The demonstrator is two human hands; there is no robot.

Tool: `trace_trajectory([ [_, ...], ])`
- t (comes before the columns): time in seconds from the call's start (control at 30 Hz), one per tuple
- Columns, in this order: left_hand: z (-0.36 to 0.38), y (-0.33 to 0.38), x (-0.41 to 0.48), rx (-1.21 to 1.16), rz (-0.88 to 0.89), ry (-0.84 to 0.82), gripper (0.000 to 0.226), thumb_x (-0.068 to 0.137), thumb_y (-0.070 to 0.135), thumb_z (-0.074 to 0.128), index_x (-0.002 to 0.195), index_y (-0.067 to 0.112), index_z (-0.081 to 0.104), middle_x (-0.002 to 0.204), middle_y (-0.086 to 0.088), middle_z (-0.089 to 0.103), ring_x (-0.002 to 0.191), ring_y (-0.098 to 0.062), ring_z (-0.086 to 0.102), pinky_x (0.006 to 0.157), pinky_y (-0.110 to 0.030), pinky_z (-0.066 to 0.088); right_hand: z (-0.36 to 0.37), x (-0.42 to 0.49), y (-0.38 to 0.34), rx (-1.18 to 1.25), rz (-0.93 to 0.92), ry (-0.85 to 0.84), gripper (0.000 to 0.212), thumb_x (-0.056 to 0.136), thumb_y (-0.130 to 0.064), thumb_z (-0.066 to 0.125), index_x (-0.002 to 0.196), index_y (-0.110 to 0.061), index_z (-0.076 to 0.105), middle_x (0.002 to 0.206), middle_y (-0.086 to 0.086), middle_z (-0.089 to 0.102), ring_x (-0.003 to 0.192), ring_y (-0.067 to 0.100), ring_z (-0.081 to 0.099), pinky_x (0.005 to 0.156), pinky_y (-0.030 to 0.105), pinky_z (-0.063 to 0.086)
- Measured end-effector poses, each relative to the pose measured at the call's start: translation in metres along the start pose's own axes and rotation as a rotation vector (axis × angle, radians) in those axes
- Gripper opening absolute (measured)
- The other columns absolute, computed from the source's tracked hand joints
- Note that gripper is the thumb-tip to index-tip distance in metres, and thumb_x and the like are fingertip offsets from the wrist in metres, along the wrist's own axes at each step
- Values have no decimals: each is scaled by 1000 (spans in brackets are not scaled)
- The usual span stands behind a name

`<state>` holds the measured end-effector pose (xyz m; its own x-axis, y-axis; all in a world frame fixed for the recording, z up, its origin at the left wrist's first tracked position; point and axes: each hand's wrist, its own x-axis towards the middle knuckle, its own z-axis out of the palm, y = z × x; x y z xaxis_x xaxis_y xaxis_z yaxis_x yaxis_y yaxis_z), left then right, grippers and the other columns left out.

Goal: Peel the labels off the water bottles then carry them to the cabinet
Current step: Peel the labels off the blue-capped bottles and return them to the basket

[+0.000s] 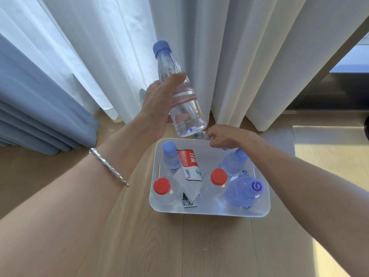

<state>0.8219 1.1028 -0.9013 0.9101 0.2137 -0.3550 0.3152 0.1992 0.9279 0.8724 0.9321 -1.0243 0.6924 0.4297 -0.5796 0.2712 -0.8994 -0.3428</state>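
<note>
Head view. The left hand is gripping a clear, lilac-capped water bottle around its middle. The thumb is lying across the front and the other fingers are wrapping behind, holding the bottle tilted above the far-left corner of the white bin, which is standing on the wooden floor. The bottle's wall is showing bare plastic (2 faint pinkish bands are crossing it, and glue traces cannot be told from reflections), so its peeling is judged finished. The right hand is reaching to the far rim of the bin, its fingers curling and pinching a small crumpled white-and-blue label scrap; whether the scrap is lying inside or just beyond the rim cannot be told. In the bin, the near-left red-capped bottle, the central red-capped bottle and 3 lilac-capped ones are standing around a loose red-and-white label. The step in hand is judged to be discarding the scrap and returning the bare bottle. Doing it well is calling for letting the scrap go cleanly, since adhesive is likely clinging to skin. It is also calling for keeping the left grip firm on the smooth, full bottle and lowering it upright into the open gap at the far side, without toppling its neighbours.
</note>
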Motion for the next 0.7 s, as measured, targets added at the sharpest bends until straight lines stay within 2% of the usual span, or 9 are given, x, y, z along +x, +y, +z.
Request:
trace_trajectory([
  [0.1, 1, 0, 0, 7, -3, 12, 39, 87, 32, 62, 122, 14, 58, 87, 4, 72, 76, -15, 71, 69, -39, 59, -1, -2, 1, 46, 0, 15, 17, 94, -13, 41, 84, -17, 55, 92, 2, 54, 85, 20, 49, 71, 30, 35],
  [0.2, 3, 0, -1, 4, -5, 10, 39, 88, 31, 62, 122, 13, 57, 87, 4, 71, 74, -13, 72, 65, -37, 60, -1, -2, -1, 24, 32, 62, 32, 98, -14, 38, 67, -16, 43, 74, 2, 46, 80, 21, 45, 65, 29, 33],
  [0.27, 4, 0, -1, 0, -5, 1, 39, 88, 31, 62, 121, 12, 57, 84, 4, 71, 71, -12, 72, 61, -35, 59, -1, -1, -3, 53, 49, 98, 34, 99, -17, 38, 65, -18, 37, 77, 6, 47, 80, 22, 46, 68, 31, 35],
  [0.4, 5, -1, -3, 10, -4, -9, 38, 87, 32, 62, 120, 12, 58, 82, 5, 73, 72, -12, 72, 62, -36, 59, 4, 3, -2, 123, 113, 149, 37, 93, -41, 51, 75, -10, 61, 76, 7, 58, 66, 17, 50, 54, 27, 35],
  [0.47, 6, -1, -4, 31, -4, 4, 39, 88, 32, 62, 121, 12, 57, 88, 2, 72, 77, -15, 72, 64, -37, 59, 6, 4, -4, 122, 120, 135, 43, 84, -45, 62, 84, -3, 69, 78, 8, 62, 64, 17, 51, 54, 26, 36],
  [0.57, 7, -3, -7, 69, 1, 11, 43, 88, 33, 62, 124, 10, 55, 98, -2, 69, 89, -21, 70, 73, -41, 58, 11, 2, -9, -29, 134, 128, 40, 85, -44, 63, 96, -7, 69, 79, 3, 59, 69, 17, 53, 58, 27, 39],
  [0.7, 8, -3, -10, 92, 20, 9, 39, 88, 32, 62, 120, 11, 57, 97, -3, 68, 86, -20, 69, 75, -42, 58, 17, 2, -18, -224, 189, 261, 30, 91, -36, 57, 112, -14, 61, 85, 2, 56, 78, 20, 54, 63, 30, 40],
])
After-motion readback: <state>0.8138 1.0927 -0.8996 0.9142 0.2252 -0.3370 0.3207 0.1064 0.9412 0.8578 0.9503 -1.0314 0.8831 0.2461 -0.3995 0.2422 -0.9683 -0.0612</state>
